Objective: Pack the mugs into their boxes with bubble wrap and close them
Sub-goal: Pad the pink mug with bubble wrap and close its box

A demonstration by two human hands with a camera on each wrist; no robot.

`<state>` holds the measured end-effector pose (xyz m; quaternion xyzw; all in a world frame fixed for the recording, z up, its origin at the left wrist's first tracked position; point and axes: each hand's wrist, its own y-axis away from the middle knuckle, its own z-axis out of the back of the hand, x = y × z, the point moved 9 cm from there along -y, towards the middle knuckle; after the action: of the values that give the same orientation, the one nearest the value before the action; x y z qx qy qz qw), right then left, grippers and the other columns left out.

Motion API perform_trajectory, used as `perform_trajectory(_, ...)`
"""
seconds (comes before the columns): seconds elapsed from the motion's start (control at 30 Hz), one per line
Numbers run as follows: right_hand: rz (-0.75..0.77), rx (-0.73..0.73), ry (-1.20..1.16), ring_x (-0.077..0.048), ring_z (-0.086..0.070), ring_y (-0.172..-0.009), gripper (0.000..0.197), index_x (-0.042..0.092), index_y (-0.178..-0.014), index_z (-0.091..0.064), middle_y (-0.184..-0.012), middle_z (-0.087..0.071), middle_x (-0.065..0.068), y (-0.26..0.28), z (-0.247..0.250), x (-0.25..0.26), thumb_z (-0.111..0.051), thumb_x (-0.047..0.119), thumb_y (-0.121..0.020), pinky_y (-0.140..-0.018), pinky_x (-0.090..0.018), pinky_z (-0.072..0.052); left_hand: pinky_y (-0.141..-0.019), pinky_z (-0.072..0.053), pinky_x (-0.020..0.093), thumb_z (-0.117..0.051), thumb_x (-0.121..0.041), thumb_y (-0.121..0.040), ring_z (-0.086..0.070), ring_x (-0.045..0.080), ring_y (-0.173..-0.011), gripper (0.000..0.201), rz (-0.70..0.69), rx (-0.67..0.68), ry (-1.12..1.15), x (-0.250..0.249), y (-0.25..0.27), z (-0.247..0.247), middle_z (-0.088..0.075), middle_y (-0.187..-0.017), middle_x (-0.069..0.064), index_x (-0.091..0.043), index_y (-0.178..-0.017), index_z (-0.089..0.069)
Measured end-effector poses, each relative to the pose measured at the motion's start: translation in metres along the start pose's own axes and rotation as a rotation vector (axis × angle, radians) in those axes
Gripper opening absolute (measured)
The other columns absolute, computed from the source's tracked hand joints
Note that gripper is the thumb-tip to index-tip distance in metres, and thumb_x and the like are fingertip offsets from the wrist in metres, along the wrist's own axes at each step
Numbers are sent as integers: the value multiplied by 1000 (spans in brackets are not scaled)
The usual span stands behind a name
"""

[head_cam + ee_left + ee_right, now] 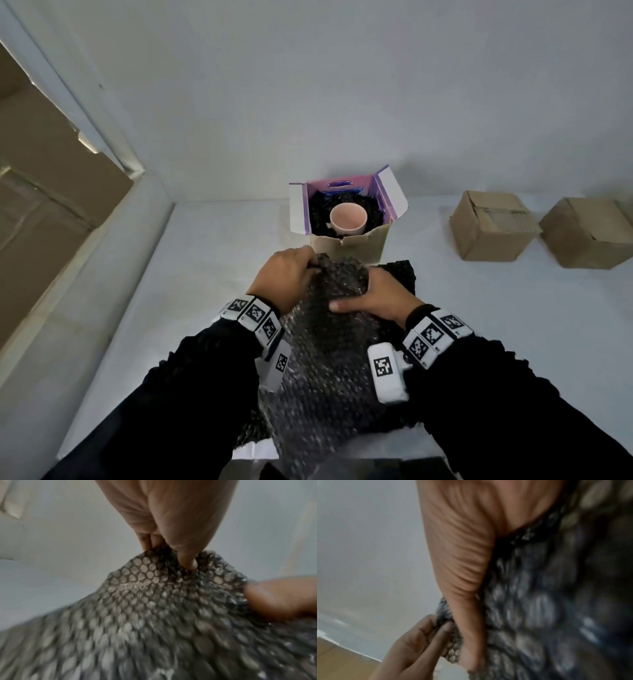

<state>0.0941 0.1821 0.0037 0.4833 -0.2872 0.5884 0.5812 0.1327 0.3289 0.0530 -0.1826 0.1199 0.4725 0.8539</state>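
Bubble wrap (329,346) drapes between both forearms at the counter (191,291) edge, its far end bunched: the left hand (286,274) pinches that end from the left with fingers curled, while the right hand (375,296) closes its grip on the right side, thumb laid across the sheet. Beyond them a pink mug (348,220) sits in its open box (346,219), with two closed cartons (493,229) to the right. The slick sheet could slip from so small a pinch and unroll.

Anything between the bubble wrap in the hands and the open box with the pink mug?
Nothing visible. Both hands, left hand and right hand, hold the bubble wrap just in front of the open box; its flaps stand open, pink mug exposed.
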Motion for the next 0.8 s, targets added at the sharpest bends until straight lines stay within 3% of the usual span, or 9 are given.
perform_trajectory(0.1,-76,95,201,-14,-64,-105,33,17,-109,-69,-110,-71,2,-1,-3,-10,-78,29,-80,-99,-34,-46,-64,-35,34,-48,-4,-91,-57,35,-80,19,4,-69,119,-2,0,18,-61,-93,14,-8,-110,-47)
perform_trajectory(0.2,-52,74,168,-16,-59,-113,36,18,-126,-58,-122,-65,2,-3,9,1,-62,30,-93,-97,-28,-44,-68,-43,32,-41,1,-85,-56,27,-82,34,-115,-127,186,-17,-2,37,-55,-102,7,-18,-112,-45)
perform_trajectory(0.33,35,-3,172,-12,-54,-100,23,12,-121,-55,-110,-61,3,-8,35,36,-52,17,-99,-72,-1,-37,-63,-49,41,-36,-22,-85,-52,22,-73,27,-159,-173,146,-22,-5,52,-49,-96,1,-16,-105,-54)
perform_trajectory(0.4,76,-19,162,-14,-56,-103,20,18,-117,-57,-110,-62,3,-10,46,50,-53,16,-98,-79,-9,-39,-63,-49,35,-46,-51,-88,-50,15,-74,38,-189,-147,74,-27,-5,57,-47,-97,-4,-18,-107,-53)
perform_trajectory(0.5,144,-45,281,-11,-60,-92,14,31,-97,-59,-95,-64,11,-7,65,63,-70,30,-87,-76,-24,-41,-67,-45,28,-57,-84,-62,-50,12,-82,81,-185,15,-163,-24,-9,45,-46,-104,-6,-23,-114,-47)
perform_trajectory(0.57,168,72,394,-2,-60,-86,34,37,-93,-58,-92,-64,18,2,64,70,-84,40,-71,-74,-20,-40,-66,-45,31,-65,-71,-69,-55,17,-87,71,-181,105,-332,-26,-12,37,-48,-108,-3,-23,-119,-46)
perform_trajectory(0.63,195,181,676,-8,-59,-100,57,34,-117,-60,-112,-65,10,6,60,73,-86,37,-67,-82,-22,-41,-65,-46,34,-58,-50,-87,-59,23,-91,47,-155,164,-470,-29,-16,32,-50,-112,-2,-23,-124,-48)
perform_trajectory(0.7,191,177,912,-20,-55,-117,65,31,-136,-51,-132,-58,1,1,64,66,-78,30,-77,-93,-27,-40,-64,-42,33,-49,-34,-93,-60,25,-92,34,-122,177,-535,-33,-23,31,-52,-113,-1,-25,-126,-52)
perform_trajectory(0.8,158,143,836,-21,-51,-125,49,26,-139,-49,-140,-53,2,-5,81,59,-62,25,-92,-101,-32,-40,-57,-42,32,-62,-18,-83,-59,26,-87,28,-142,147,-453,-41,-28,36,-55,-106,4,-18,-111,-62)
